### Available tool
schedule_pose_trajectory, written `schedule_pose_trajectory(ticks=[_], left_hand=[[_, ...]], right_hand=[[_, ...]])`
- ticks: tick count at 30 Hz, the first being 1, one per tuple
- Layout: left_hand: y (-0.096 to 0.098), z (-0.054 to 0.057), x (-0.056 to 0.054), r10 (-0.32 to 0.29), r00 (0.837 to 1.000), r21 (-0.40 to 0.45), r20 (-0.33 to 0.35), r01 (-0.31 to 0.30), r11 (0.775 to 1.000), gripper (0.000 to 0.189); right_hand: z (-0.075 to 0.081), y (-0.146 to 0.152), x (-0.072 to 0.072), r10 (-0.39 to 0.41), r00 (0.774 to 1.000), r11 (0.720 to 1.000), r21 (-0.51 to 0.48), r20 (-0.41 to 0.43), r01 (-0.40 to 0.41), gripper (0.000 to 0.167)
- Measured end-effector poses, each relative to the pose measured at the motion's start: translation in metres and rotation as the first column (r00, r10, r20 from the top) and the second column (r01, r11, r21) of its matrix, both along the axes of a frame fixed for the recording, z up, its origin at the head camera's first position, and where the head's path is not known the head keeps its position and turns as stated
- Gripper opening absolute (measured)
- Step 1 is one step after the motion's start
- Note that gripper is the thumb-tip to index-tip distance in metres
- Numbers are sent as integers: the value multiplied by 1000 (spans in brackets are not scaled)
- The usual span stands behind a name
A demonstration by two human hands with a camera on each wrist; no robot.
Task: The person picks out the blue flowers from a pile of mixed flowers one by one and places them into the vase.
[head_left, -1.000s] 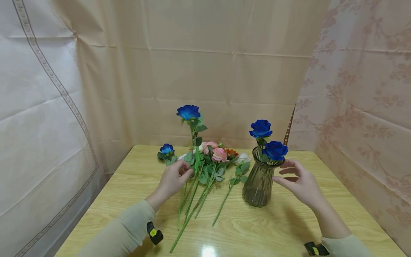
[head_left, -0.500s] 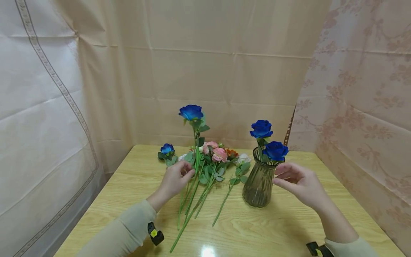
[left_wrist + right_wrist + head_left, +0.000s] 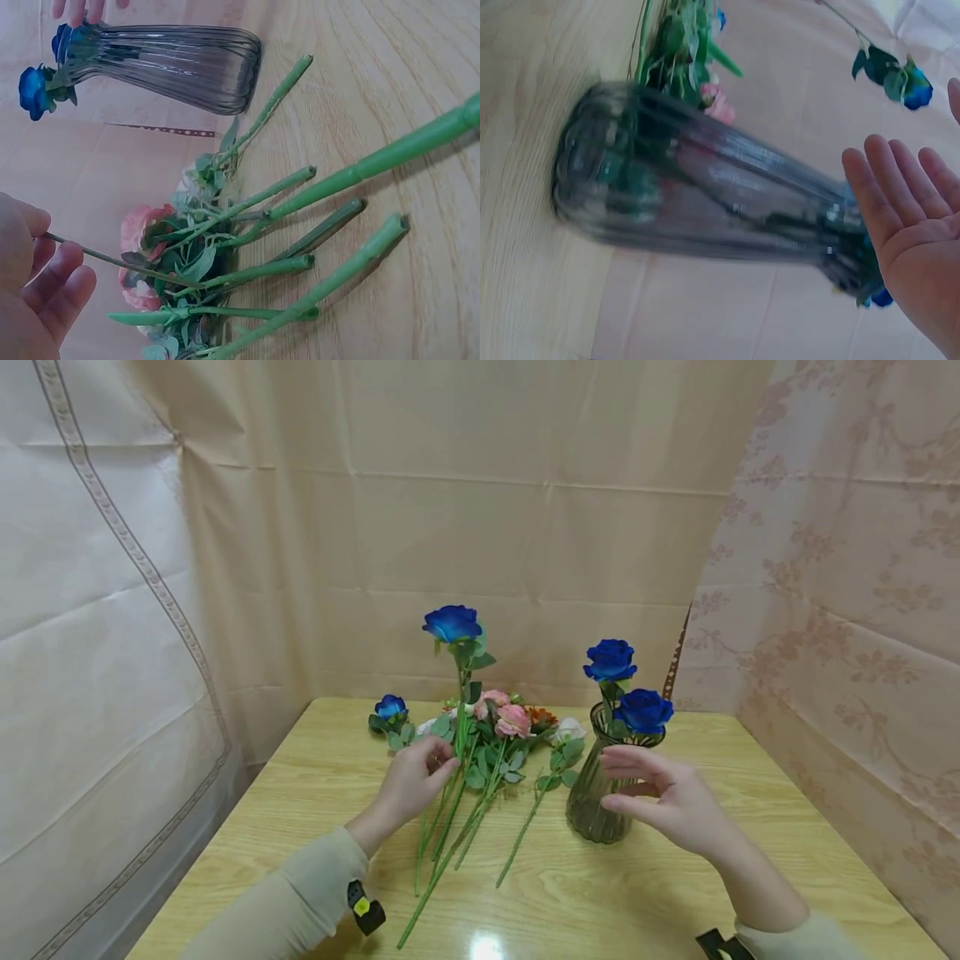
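Note:
In the head view my left hand pinches a blue rose by its stem, the bloom upright above the loose flowers. The left wrist view shows that thin stem running from my thumb and fingers. A ribbed smoky glass vase stands to the right, holding two blue roses. My right hand is in front of the vase, partly covering it, fingers extended and thumb apart. In the right wrist view, the right hand has nothing in its palm and is beside the vase's neck.
Pink flowers and an orange flower lie in a pile, stems pointing toward me. A white flower lies left of the vase. Another blue rose rests at the back left of the wooden table. Curtains hang behind.
My right hand has moved left from the vase's right side to in front of it. My left hand and its blue rose have shifted slightly to the right.

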State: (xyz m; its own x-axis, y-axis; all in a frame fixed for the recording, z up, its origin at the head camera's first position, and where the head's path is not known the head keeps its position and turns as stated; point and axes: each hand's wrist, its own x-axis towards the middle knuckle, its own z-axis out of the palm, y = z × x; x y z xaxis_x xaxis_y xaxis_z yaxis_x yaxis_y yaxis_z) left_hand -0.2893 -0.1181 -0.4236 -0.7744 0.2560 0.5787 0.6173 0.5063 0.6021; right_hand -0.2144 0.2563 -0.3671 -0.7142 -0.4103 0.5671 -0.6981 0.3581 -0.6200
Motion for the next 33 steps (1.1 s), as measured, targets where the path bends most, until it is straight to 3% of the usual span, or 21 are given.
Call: schedule_pose_trajectory(ticks=[8, 21, 33], left_hand=[[4, 2, 2, -30, 999, 9, -25, 30, 1000, 8], [14, 0, 7, -49, 999, 12, 1, 49, 999, 8], [25, 0, 15, -121, 987, 53, 104, 116, 992, 8]], right_hand=[[-1, -28, -4, 35, 996, 999, -8, 83, -34, 50], [-9, -61, -24, 89, 971, 995, -56, 223, -79, 51], [-9, -78, -43, 43, 977, 999, -25, 208, -39, 44]])
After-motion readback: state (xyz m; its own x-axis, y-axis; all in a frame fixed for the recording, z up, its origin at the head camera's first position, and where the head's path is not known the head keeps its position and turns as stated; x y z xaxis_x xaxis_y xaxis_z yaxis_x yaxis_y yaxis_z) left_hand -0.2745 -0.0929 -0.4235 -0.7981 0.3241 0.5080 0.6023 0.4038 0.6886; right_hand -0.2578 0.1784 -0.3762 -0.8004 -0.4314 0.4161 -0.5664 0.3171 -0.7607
